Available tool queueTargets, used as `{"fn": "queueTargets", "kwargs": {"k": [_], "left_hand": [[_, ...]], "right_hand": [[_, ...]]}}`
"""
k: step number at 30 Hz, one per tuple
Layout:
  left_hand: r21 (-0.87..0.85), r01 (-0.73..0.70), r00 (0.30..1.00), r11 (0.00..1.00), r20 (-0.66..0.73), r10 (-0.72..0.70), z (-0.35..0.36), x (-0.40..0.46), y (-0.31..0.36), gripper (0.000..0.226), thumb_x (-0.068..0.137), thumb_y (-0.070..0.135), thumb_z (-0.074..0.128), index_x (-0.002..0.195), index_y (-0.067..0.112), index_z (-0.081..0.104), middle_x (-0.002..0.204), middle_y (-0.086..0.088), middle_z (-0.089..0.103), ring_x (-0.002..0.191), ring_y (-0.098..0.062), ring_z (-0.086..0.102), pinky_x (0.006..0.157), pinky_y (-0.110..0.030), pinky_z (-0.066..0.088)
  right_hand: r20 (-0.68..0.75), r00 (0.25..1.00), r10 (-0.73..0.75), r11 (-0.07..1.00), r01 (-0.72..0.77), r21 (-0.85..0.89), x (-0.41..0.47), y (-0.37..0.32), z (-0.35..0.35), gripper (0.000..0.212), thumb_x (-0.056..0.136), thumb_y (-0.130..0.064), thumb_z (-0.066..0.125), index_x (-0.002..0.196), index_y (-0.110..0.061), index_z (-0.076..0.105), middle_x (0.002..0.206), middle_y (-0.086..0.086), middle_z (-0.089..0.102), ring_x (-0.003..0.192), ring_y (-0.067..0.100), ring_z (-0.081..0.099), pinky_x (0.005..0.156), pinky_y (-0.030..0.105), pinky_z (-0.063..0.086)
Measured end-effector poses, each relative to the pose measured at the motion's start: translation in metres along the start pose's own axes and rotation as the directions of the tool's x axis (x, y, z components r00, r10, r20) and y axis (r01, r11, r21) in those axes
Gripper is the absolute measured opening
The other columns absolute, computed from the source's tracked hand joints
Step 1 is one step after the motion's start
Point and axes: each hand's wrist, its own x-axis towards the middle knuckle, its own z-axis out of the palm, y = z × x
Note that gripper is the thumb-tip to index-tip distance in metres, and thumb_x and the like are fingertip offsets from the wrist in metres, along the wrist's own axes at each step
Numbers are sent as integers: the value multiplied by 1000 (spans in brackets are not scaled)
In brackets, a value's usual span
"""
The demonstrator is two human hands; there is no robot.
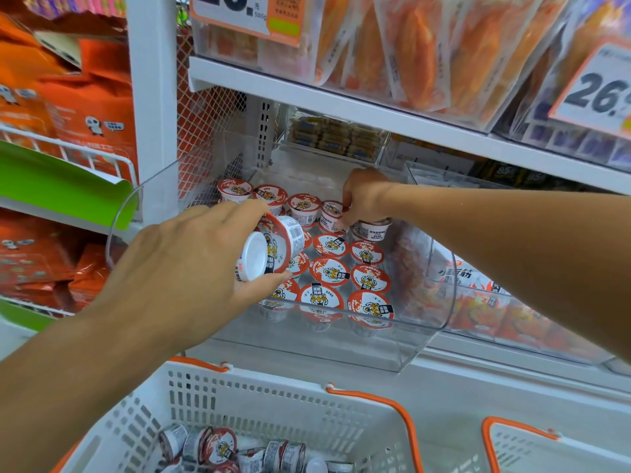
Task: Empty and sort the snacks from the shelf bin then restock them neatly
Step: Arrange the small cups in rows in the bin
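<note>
Snack cups (370,278) stand in rows in the clear shelf bin (423,336) at frame centre. The left hand (191,264) grips two stacked cups (273,247) sideways; the right hand (363,196) pinches a rear cup (332,216).

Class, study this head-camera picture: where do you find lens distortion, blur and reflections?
Head view: wide-angle bending curves the shelf edge and white basket; the orange packets at far left and the price tag at right are smeared; the clear bin front wall mirrors the cup lids; the cup in the left hand stays sharp.
</note>
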Motion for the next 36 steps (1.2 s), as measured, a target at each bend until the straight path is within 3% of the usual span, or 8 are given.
{"fn": "queueTargets", "kwargs": {"k": [5,8,12,18,22,32,34,36], "left_hand": [[5,0,1000,1000,-4,0,0,-1,0,65,73,71,56,119,25,55,98,1,69,81,-28,65,60,-38,52],[1,6,1000,1000,3,-6,-1,-1,0,63,72,68,61,119,26,54,100,2,69,82,-28,64,60,-39,53],[13,6,1000,1000,4,-6,-1,-2,1,66,72,68,61,121,25,53,101,0,70,83,-29,65,61,-40,53],[17,17,1000,1000,5,-17,-3,-3,1,66,71,69,61,121,26,55,103,1,70,86,-28,66,62,-40,53],[18,28,1000,999,5,-28,-5,-3,1,67,72,70,58,122,26,55,104,2,70,87,-28,66,63,-40,54],[-73,136,990,988,-24,-138,-5,-4,-5,65,70,72,62,122,33,54,109,5,68,91,-27,64,70,-43,56],[-124,202,977,972,-36,-208,-6,-3,-11,66,68,73,64,121,35,56,107,3,67,92,-28,63,72,-41,54],[-106,244,968,964,-30,-248,-7,-3,-17,70,66,74,65,124,36,57,106,3,66,94,-27,62,71,-36,51]], "right_hand": [[131,991,25,984,-2,-175,-6,10,-9,71,66,-45,89,122,-10,63,114,7,66,99,28,63,83,33,54],[133,991,31,964,5,-264,-11,15,-6,69,66,-38,91,122,-8,62,112,9,67,96,28,64,74,30,52],[70,997,26,984,-14,-176,-12,15,-2,63,70,-36,89,118,-7,63,104,9,67,90,27,64,72,30,53],[-17,993,-115,991,116,64,-12,3,-6,64,82,-43,78,135,-20,50,125,6,60,103,25,58,83,31,49],[33,989,-144,989,142,37,-7,-4,1,65,92,-37,68,148,-22,40,145,6,49,123,28,53,101,35,44],[42,991,-125,989,121,90,-25,-16,-14,63,91,-41,69,144,-17,47,141,7,54,123,27,55,98,33,46],[71,977,-202,856,141,498,-43,-34,-24,47,92,-47,64,128,-17,62,124,5,65,107,23,65,94,34,54],[188,913,-363,473,7,881,-68,-57,-33,43,89,-51,62,114,-17,67,109,5,71,96,22,67,86,35,56]]}}
